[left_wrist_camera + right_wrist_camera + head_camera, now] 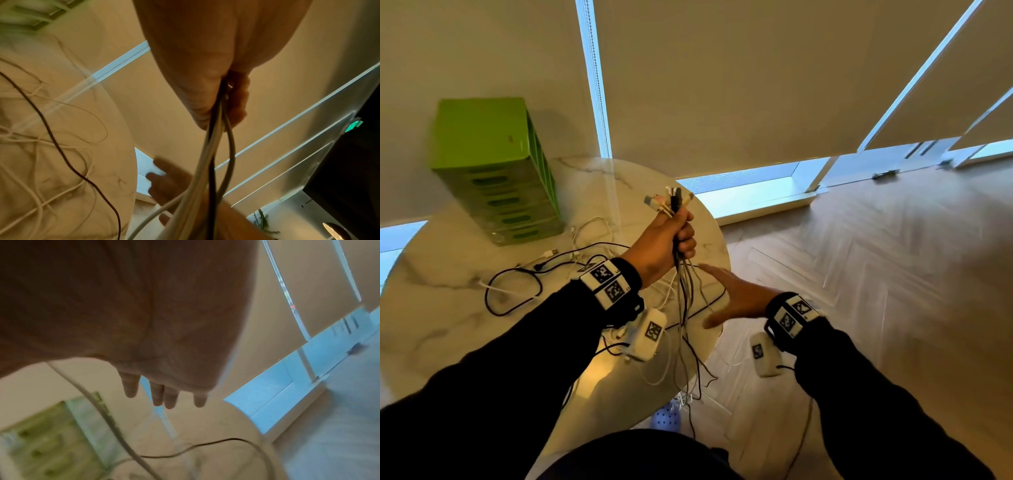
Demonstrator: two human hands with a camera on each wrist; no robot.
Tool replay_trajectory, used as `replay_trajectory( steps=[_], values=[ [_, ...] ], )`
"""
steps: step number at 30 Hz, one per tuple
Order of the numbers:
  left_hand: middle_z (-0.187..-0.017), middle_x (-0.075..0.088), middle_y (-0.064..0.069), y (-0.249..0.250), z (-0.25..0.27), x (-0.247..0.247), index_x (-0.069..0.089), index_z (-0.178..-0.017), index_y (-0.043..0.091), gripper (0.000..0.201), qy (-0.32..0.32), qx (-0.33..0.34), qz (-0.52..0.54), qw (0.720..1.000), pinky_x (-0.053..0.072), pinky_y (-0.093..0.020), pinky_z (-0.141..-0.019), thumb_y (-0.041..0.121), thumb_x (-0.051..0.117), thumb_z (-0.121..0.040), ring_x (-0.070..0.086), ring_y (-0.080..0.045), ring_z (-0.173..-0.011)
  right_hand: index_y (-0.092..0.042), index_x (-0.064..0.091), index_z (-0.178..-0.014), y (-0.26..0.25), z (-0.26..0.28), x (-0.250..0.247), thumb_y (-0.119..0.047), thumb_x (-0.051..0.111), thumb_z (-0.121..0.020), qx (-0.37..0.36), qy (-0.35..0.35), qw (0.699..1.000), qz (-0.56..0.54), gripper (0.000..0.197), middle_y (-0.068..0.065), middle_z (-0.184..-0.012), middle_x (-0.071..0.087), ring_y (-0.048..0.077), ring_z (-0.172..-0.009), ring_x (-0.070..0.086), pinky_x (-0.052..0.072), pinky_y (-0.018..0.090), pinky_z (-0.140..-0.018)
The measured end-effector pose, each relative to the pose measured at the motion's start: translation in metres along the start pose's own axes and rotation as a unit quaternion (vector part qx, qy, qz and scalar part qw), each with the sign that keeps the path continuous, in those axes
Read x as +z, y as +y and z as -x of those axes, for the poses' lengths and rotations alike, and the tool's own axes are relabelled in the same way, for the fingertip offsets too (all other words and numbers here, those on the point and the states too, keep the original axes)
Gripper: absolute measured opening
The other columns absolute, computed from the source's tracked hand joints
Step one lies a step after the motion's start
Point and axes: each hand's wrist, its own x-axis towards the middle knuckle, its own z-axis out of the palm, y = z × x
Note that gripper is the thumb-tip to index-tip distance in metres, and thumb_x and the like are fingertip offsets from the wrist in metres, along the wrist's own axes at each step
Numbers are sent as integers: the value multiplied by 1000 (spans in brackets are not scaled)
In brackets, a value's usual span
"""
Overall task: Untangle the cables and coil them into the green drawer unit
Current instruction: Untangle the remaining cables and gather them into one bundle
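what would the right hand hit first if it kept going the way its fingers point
Probably the cables hanging from the left hand; the right hand is open, fingers aimed at them, though depth is unclear.

Green drawer unit (493, 164), black and white cables (685, 294), white grey-veined marble table (448, 291).

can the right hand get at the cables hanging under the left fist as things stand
Probably yes. The right hand is open and holds nothing, its fingers spread just beside the cables that hang from the left hand. Nothing shows between them, though the strands are bunched together.
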Motion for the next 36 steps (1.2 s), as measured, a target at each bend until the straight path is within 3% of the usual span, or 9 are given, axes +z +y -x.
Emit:
replay_trajectory(
  steps=[4,7,12,16,19,23,27,32,36],
  values=[
    [-67,49,1,11,8,9,48,-98,14,23,-64,-28,-57,996,51,-31,-66,29,36,-109,53,-18,-64,-17,38,-151,-51,-9,4,-19,79,-85,-104,-52,972,-206,78,-2,-152,44,5,-137,37,29,24,-110],
    [-69,53,-2,26,10,10,50,-102,12,22,-98,-50,-116,987,56,-49,-83,28,36,-109,61,-25,-70,5,68,-104,-49,-19,16,-13,63,-96,-126,-138,952,-240,20,9,-102,73,21,-110,66,49,27,-98],
    [-62,33,2,44,6,-1,51,-105,10,19,-109,-114,-125,980,51,-54,-97,25,40,-108,47,-15,-55,-10,48,-59,-1,-6,7,-16,60,-96,-10,-164,956,-243,39,3,-51,52,20,-67,68,46,53,-102],
    [-63,35,3,37,1,1,51,-109,13,11,-101,-101,-67,988,46,-47,-99,22,46,-105,47,-15,-62,-9,59,-70,31,12,-21,-27,62,-97,86,-20,991,-96,33,6,-65,60,18,-64,59,50,32,-75],
    [-68,44,4,26,-6,12,48,-116,22,16,-49,-31,-14,998,47,-36,-86,15,51,-102,48,-13,-66,-20,53,-71,50,15,-22,-39,57,-97,110,174,976,75,33,5,-74,61,23,-73,59,43,33,-70],
    [-82,41,5,19,-17,29,44,-121,29,31,53,69,-23,996,42,-27,-77,18,60,-98,44,-7,-68,-20,46,-100,41,9,26,-36,56,-95,46,224,954,195,19,2,-82,63,30,-79,63,44,34,-70],
    [-101,51,-3,5,-28,31,39,-140,14,62,119,69,-86,987,35,-27,-82,42,63,-90,54,-15,-93,-15,42,-123,23,-8,88,-35,61,-91,-6,182,971,153,42,10,-112,63,31,-100,60,45,37,-85],
    [-69,38,11,-13,-32,19,40,-99,22,19,38,33,-103,993,38,-25,-66,37,51,-98,38,-8,-61,-15,40,-132,21,-22,93,-60,63,-85,16,156,982,107,69,8,-120,56,29,-109,56,45,45,-98],
    [-77,52,-2,-19,-32,24,45,-79,16,35,-60,-39,-194,978,47,-31,-83,37,41,-106,59,-18,-79,-17,25,-152,2,-12,45,-42,61,-96,-26,236,964,-120,72,8,-153,41,23,-138,41,35,41,-113]
  ],
)
